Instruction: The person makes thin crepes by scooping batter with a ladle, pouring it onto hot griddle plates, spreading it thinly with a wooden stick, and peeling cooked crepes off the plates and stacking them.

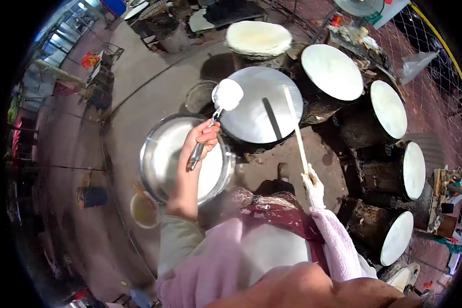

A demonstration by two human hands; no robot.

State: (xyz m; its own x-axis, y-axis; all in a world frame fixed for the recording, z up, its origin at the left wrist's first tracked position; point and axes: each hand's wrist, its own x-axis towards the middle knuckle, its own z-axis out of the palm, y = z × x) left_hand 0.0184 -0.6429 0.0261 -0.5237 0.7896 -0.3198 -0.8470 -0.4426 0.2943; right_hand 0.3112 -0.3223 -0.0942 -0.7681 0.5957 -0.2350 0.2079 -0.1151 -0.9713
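Note:
My left hand (204, 137) is closed around the metal handle of a ladle (195, 157). The ladle's head is heaped or coated with white batter (227, 94) and hangs over the left edge of a round metal griddle (249, 120). Under my left forearm stands a wide steel basin (147, 149) of white liquid batter. My right hand (313, 191), in a stained white glove, grips a long pale wooden stick (300, 141). The far end of the stick reaches over the griddle's right side, and a dark shadow falls across the bare plate.
Several drum-shaped stoves bear round white sheets, such as one at the back (258, 37) and one on the right (414, 170). A small bucket (145, 210) sits left of the basin. Wire netting (431, 56) borders the right, with a fan (359, 6) nearby.

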